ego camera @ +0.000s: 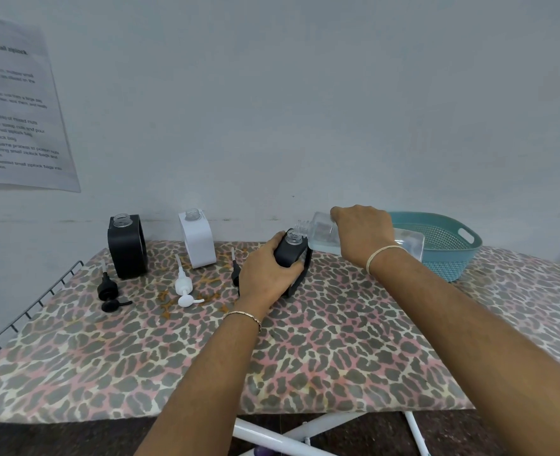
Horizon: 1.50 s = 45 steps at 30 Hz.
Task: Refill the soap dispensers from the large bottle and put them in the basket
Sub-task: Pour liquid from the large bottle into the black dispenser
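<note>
Leopard-print ironing board (305, 357), plain wall (305, 93) behind. Right hand (364, 235) grips the big bottle (321, 233) tipped sideways, mouth pointing left just over the black dispenser (291, 250), which the left hand (267, 274) clutches. The basket (446, 248) sits far right.

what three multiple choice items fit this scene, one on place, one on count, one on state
1. Where is the basket? A. on the floor B. at the far left C. at the right, behind the right hand
2. How many dispensers are black? A. one B. two C. three
3. How is the bottle? A. tipped, mouth by the held dispenser B. upright, capped C. lying in the basket
Key: 1 C, it sits past the right wrist; 2 B, one stands at left, one is in the left hand, the third is white; 3 A, the right hand tilts it.
</note>
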### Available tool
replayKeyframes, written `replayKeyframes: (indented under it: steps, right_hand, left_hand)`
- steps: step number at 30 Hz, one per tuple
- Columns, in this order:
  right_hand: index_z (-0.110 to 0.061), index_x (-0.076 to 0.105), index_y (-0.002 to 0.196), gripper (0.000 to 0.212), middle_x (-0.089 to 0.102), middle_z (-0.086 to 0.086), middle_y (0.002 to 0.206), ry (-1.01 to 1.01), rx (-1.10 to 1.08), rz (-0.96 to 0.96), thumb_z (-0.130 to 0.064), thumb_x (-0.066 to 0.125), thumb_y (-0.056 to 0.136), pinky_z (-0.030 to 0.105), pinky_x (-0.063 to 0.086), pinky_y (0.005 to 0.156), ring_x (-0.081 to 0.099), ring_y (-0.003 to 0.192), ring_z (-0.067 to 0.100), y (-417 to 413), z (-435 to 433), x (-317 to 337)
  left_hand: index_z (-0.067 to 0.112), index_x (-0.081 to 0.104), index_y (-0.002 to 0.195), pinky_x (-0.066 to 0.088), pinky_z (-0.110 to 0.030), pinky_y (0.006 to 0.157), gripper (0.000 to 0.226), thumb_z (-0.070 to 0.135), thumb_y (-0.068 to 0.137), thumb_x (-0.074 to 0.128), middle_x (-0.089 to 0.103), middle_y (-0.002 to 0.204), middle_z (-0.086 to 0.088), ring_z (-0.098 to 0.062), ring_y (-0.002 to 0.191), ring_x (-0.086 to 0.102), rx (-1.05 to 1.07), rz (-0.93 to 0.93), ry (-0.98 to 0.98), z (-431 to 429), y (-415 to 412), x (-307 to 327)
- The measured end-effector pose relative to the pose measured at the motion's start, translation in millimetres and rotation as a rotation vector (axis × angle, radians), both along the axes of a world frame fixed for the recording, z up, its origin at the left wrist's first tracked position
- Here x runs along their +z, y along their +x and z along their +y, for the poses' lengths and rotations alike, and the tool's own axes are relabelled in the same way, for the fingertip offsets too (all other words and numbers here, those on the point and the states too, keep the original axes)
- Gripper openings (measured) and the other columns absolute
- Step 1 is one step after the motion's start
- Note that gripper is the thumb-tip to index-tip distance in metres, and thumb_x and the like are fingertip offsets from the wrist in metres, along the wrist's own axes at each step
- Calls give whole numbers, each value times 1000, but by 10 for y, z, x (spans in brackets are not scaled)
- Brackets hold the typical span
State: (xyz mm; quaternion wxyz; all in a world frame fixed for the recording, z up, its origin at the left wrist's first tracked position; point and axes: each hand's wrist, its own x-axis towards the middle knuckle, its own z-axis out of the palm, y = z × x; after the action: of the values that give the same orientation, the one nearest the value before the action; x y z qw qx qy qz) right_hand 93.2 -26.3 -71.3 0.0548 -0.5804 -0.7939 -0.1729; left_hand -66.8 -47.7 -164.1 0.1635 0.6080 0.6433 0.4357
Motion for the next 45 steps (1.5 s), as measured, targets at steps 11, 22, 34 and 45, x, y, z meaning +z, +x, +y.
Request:
replayKeyframes:
  steps: [11,22,34,45]
  right_hand:
    - [-17,54,117,42,40,-2,68,5,-13,-15,2,54,79,30,40,64,48,72,22,-24,-1,15]
    - [-18,54,117,42,37,-3,65,3,-16,-20,2,52,80,30,39,64,48,72,21,-20,14,14]
    - [-17,54,119,41,45,0,76,-2,-29,-26,1,52,82,30,39,64,47,73,22,-31,15,36]
    - [-18,54,118,40,48,0,80,-19,-44,-44,0,52,83,30,39,65,48,75,22,-57,13,67]
  left_hand:
    - [35,44,142,46,-23,93,68,44,79,68,59,132,13,-7,115,57,-42,-102,-41,45,-66,-35]
    - [37,48,139,48,-27,95,64,44,79,69,60,128,15,-6,112,57,-48,-137,-41,81,-86,-61]
    - [37,50,138,48,-20,89,63,41,78,70,62,123,15,-1,100,56,-48,-182,-49,103,-95,-67]
    - [36,51,137,47,-21,90,63,41,78,71,62,122,16,-2,102,57,-53,-202,-44,105,-97,-78]
